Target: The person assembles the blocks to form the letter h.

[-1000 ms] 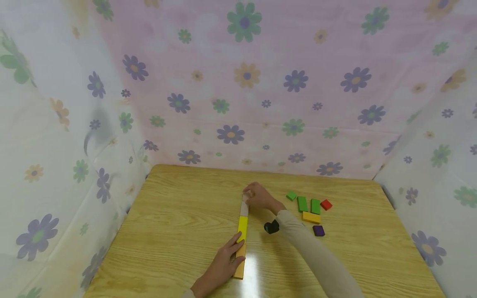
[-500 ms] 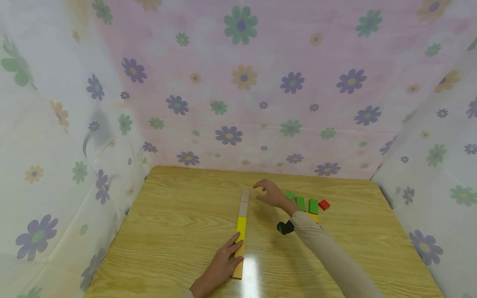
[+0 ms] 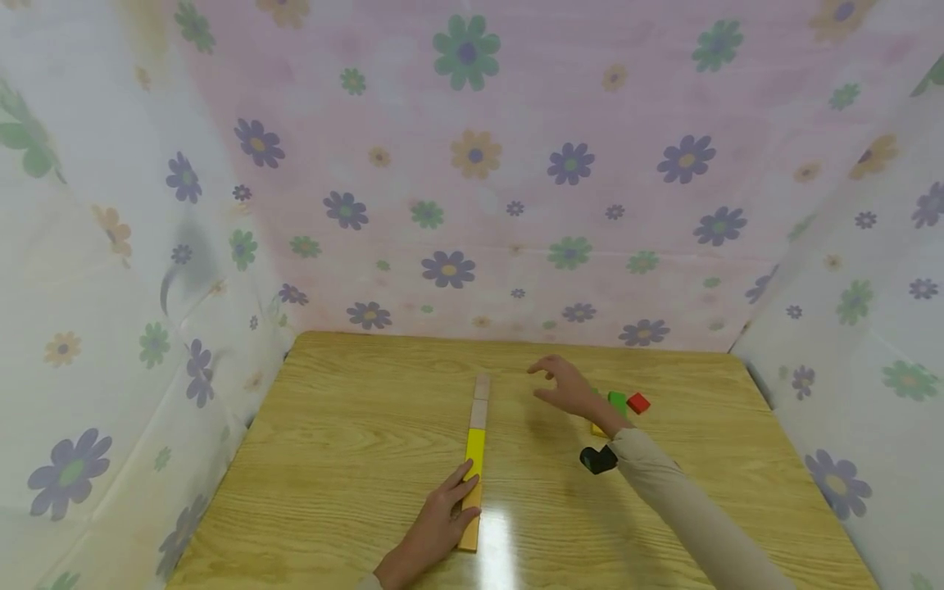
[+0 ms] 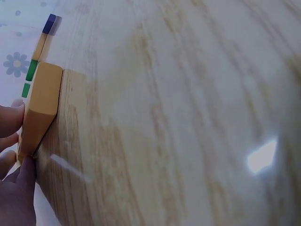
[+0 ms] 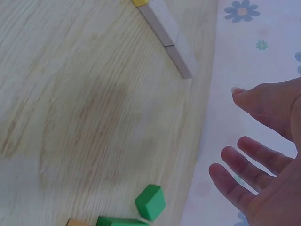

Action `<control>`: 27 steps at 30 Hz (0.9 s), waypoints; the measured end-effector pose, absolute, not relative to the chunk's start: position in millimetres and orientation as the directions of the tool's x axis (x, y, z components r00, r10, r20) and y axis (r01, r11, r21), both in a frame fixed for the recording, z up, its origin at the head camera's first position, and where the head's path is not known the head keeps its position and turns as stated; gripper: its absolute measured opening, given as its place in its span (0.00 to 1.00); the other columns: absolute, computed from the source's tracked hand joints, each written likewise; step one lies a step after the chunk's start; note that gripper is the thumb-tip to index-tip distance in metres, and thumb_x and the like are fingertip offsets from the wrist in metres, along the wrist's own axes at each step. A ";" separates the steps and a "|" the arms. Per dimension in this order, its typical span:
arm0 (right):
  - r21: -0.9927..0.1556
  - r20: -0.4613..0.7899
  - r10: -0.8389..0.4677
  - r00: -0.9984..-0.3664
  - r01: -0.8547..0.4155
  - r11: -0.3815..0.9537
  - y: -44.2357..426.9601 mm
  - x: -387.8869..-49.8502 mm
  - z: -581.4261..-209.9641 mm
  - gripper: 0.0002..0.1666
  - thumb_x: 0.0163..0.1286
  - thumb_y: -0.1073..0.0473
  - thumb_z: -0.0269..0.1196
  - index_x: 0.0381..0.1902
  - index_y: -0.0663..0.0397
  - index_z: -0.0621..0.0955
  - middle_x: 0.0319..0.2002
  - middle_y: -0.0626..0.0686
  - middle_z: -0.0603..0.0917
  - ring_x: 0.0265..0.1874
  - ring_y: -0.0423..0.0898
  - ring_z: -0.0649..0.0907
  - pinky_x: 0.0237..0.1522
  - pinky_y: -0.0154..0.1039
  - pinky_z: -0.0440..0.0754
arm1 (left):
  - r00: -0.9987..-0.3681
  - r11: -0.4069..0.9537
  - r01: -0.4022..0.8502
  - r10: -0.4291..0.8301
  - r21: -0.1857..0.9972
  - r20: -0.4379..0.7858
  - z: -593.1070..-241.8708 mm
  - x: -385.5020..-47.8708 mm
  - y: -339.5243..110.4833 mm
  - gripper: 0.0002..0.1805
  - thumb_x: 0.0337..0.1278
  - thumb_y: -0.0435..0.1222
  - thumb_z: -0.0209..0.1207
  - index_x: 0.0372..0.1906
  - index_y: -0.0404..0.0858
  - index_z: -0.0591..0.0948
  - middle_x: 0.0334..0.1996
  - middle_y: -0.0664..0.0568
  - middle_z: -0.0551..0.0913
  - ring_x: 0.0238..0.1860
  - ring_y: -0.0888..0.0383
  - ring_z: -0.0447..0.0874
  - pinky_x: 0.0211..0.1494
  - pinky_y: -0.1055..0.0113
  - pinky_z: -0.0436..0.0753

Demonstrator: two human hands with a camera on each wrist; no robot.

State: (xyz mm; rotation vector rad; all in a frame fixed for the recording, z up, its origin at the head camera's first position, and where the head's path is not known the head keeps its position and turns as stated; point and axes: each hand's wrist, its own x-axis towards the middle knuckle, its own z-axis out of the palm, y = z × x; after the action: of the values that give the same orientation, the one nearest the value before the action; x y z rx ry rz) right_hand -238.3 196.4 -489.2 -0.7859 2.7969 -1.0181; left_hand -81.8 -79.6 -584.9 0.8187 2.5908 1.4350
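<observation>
Your left hand rests its extended, ungripping fingers across the yellow block and orange block, presumably keeping the row straight on the counter. Your right hand, fingers parted and empty, hovers right of the far pale blocks, apparently leaving them undisturbed.

Wood-grained table.
A block row (pale, yellow, orange) lies left of green blocks and a red block.

High head view down onto blocks
</observation>
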 end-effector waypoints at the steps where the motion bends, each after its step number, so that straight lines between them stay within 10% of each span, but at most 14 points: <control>1: -0.624 0.106 -0.486 -0.867 -0.439 0.647 199.3 -235.9 -488.6 0.19 0.65 0.64 0.63 0.54 0.61 0.77 0.52 0.63 0.73 0.44 0.59 0.76 0.44 0.55 0.77 | -0.855 0.424 0.420 0.481 0.803 0.194 -585.1 -81.7 -79.5 0.27 0.66 0.38 0.54 0.63 0.24 0.69 0.69 0.35 0.58 0.65 0.37 0.61 0.59 0.49 0.72; 27: -0.663 0.050 -0.364 -0.930 -0.304 0.684 263.5 -215.8 -514.5 0.24 0.62 0.68 0.62 0.57 0.71 0.73 0.52 0.71 0.70 0.45 0.67 0.74 0.41 0.57 0.77 | -0.853 0.441 0.451 0.470 0.776 0.228 -585.4 -81.0 -78.0 0.26 0.66 0.38 0.55 0.62 0.24 0.70 0.68 0.35 0.60 0.65 0.37 0.62 0.59 0.47 0.71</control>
State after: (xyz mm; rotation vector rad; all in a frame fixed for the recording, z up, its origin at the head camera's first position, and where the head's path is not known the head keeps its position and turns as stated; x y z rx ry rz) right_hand -215.8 263.5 -514.5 -0.5570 2.8036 -1.0801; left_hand -81.0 -78.0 -585.4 0.8460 2.6488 1.4167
